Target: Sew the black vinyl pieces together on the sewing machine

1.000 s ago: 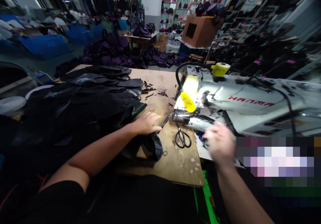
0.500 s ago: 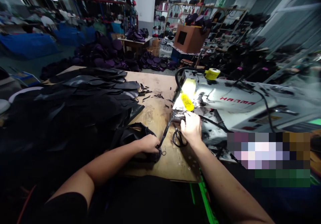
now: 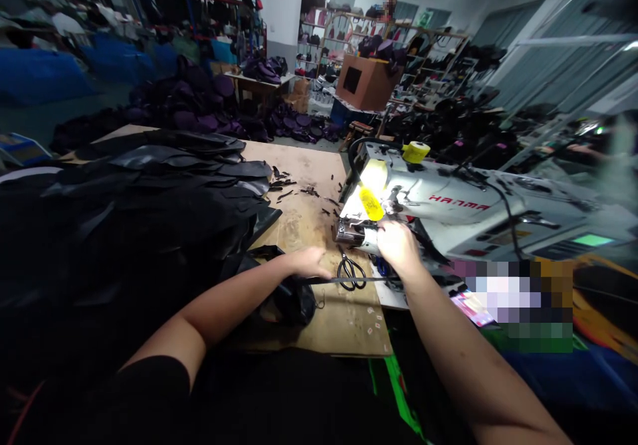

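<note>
One head-worn view only, facing forward and down: close over the left hand (image 3: 309, 262) and right hand (image 3: 396, 246), wooden workbench (image 3: 304, 173) ahead, sewing machine (image 3: 448, 199) right, shelving (image 3: 389, 40) distant.

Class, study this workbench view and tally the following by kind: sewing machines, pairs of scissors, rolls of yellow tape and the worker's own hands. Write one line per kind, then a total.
sewing machine: 1
pair of scissors: 1
roll of yellow tape: 1
hands, left hand and right hand: 2
Total: 5
</note>
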A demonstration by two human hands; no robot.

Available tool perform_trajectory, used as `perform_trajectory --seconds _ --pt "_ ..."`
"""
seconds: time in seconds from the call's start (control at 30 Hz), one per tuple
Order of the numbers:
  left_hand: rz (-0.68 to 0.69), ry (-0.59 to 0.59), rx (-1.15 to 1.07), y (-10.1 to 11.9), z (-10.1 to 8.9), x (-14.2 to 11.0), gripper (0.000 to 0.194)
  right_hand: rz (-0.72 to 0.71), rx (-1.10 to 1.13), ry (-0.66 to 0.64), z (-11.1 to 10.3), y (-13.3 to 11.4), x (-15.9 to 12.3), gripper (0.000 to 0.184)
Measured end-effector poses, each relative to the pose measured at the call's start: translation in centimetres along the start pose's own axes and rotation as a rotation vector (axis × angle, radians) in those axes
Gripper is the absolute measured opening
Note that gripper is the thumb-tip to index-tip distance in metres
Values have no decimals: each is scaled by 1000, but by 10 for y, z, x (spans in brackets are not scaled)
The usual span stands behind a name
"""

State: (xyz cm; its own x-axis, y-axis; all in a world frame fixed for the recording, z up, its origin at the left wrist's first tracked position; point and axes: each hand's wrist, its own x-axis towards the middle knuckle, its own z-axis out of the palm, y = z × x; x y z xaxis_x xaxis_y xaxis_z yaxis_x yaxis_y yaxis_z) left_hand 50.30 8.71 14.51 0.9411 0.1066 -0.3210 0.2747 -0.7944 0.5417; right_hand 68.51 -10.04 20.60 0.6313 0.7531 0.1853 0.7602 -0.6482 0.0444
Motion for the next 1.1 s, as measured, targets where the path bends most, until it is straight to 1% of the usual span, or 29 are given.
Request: perform_trajectory --seconds 0.07,0.1,0.13,0.2,0.27,0.37,0.43,0.53,0.6,0.73,0.83,0.97,1.03,1.1 --pt "-62 245 -56 14 -4 14 73 -14 -70 -8 -1 -5 15 35" --pt "-81 346 -101 20 -5 20 70 2 -102 -36 -1 -9 21 36" --pt "-89 417 -153 26 -5 26 68 17 -121 -67 0 -12 26 38" --pt "-76 492 -269 35 -5 38 65 40 -136 -131 1 -19 32 42" --pt "-50 528 -391 40 -1 50 61 52 -136 -174 3 -22 35 42" --pt "-35 609 -568 41 9 65 52 74 -124 -205 5 -23 39 41" --pt "-19 663 -668 39 15 73 50 92 -106 -231 5 -22 41 40" --pt "12 678 -788 36 22 81 50 140 -82 -263 4 -22 43 42" --pt "4 680 -875 36 24 85 49 163 -76 -254 3 -24 42 44" --pt "-18 680 -997 43 25 90 51 173 -84 -257 0 -26 40 44" --pt "-69 684 -1018 49 25 93 59 188 -100 -265 -1 -24 39 43" --pt "-103 710 -944 52 24 93 69 199 -79 -259 4 -17 38 43" --pt "-113 705 -902 49 24 92 70 192 9 -218 10 -14 36 40" --pt "-116 681 -861 44 25 91 73 184 278 -97 20 -13 32 32"
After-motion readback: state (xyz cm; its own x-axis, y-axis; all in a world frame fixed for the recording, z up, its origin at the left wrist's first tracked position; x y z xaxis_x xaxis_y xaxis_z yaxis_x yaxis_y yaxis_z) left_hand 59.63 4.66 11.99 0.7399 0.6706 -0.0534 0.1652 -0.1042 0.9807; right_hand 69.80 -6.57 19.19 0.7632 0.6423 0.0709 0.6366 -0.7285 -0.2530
